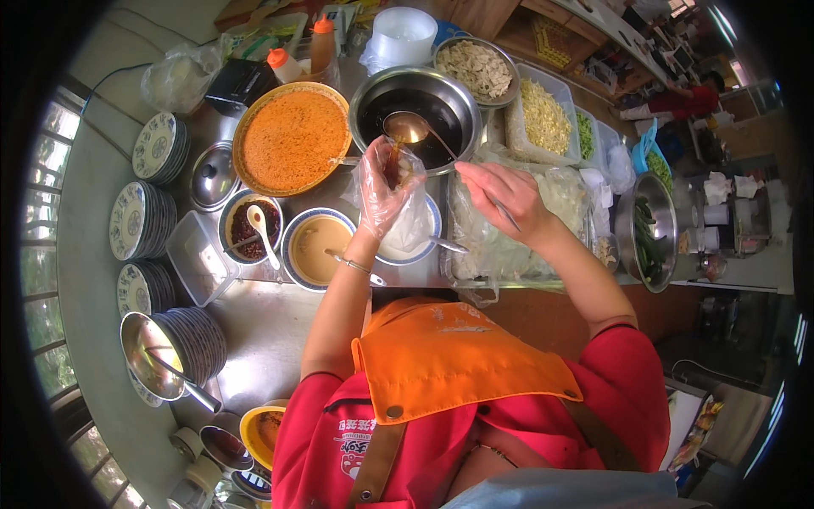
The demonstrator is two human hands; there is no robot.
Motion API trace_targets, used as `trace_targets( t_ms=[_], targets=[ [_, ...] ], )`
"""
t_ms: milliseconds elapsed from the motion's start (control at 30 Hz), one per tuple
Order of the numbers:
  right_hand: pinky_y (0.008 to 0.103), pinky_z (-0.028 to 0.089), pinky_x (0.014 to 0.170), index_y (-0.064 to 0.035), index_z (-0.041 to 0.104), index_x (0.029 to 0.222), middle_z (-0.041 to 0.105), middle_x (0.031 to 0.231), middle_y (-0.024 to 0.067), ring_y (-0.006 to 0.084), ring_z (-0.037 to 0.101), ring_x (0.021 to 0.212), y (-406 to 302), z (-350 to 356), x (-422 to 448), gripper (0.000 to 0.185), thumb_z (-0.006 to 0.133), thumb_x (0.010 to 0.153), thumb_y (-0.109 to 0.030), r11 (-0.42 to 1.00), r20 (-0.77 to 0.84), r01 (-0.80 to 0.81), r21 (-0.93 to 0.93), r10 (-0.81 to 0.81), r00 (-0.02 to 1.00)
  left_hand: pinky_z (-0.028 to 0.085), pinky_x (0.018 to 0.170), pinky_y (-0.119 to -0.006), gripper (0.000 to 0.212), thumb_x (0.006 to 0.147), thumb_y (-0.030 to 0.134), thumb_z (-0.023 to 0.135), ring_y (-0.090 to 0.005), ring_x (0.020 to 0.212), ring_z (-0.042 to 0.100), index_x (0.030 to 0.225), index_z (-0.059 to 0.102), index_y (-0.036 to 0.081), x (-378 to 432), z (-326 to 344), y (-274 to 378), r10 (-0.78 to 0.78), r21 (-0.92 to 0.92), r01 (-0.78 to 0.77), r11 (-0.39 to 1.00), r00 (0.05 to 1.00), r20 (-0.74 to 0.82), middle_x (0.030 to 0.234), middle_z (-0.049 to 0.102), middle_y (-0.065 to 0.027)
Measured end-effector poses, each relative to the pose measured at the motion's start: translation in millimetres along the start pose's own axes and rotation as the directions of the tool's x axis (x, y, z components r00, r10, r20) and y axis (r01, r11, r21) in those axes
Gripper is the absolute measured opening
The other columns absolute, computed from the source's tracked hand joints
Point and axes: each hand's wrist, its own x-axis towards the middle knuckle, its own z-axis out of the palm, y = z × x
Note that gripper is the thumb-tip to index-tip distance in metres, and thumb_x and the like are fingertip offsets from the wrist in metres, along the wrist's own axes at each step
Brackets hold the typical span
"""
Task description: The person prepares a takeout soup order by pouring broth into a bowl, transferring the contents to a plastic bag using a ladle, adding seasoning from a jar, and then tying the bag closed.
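My left hand (380, 197), in a clear plastic glove, grips a small clear plastic bag (410, 219) at its mouth. Brown liquid (395, 162) shows at the bag's opening. My right hand (505, 197) is bare and holds the thin handle of a metal ladle (407, 127). The ladle's bowl is just above my left fingers, over a steel bowl (467, 153) of dark liquid. Under the bag sits a blue-rimmed bowl (434, 213), mostly hidden, with a spoon handle (449, 244) sticking out.
Left of the steel bowl stands a wide basin of orange sauce (292, 140). Nearer me are bowls of tan sauce (315, 245) and dark chili (245, 232). Shredded food fills a plastic tub (544, 118) at right. Stacked plates (137, 219) line the left; a person (683, 102) is far right.
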Motion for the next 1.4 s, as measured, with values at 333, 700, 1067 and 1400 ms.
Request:
trace_targets(
  t_ms=[333, 700, 1067, 1400],
  targets=[
    [0.0399, 0.055, 0.07, -0.0061, 0.065, 0.11, 0.069, 0.091, 0.0147, 0.0345, 0.067, 0.078, 129, 113, -56, 0.017, 0.06, 0.097, -0.014, 0.876, 0.053, -0.482, 0.006, 0.481, 0.875, 0.049, 0.089, -0.031, 0.076, 0.081, 0.005, 0.079, -0.017, 0.101, 0.055, 0.142, 0.034, 0.006, -12, -13, 7, 0.009, 0.106, -0.012, 0.994, 0.999, 0.034, 0.123, 0.053, -0.0088],
    [0.0322, 0.061, 0.061, 0.0055, 0.06, 0.109, 0.069, 0.082, 0.0166, 0.0234, 0.073, 0.069, 139, 86, -58, 0.028, 0.051, 0.105, -0.021, 0.244, 0.125, -0.714, 0.656, 0.898, 0.422, 0.052, 0.09, -0.034, 0.085, 0.077, 0.012, 0.084, -0.0217, 0.108, 0.058, 0.145, 0.034, 0.006, -12, -21, 11, -0.031, 0.11, 0.021, 0.994, 0.995, 0.09, 0.129, 0.052, -0.0126],
    [0.0303, 0.061, 0.065, 0.0054, 0.06, 0.109, 0.07, 0.086, 0.0168, 0.0222, 0.073, 0.072, 36, -2, -1, 0.026, 0.049, 0.106, -0.017, 0.345, 0.139, -0.641, 0.686, 0.802, 0.581, 0.052, 0.097, -0.038, 0.087, 0.075, 0.014, 0.084, -0.0253, 0.114, 0.058, 0.144, 0.033, 0.004, -3, -4, -13, -0.035, 0.109, 0.025, 0.994, 0.995, 0.094, 0.133, 0.05, -0.016],
    [0.0306, 0.057, 0.066, -0.0017, 0.067, 0.114, 0.068, 0.094, 0.013, 0.0237, 0.07, 0.078, -39, -21, -10, 0.024, 0.065, 0.091, -0.003, 0.993, 0.018, -0.095, 0.062, 0.094, 0.995, 0.048, 0.101, -0.038, 0.09, 0.072, 0.011, 0.088, -0.026, 0.117, 0.056, 0.143, 0.034, 0.003, -8, 1, 25, -0.09, -0.067, 0.092, 0.994, 0.995, 0.033, 0.131, 0.051, -0.0166]
  ],
)
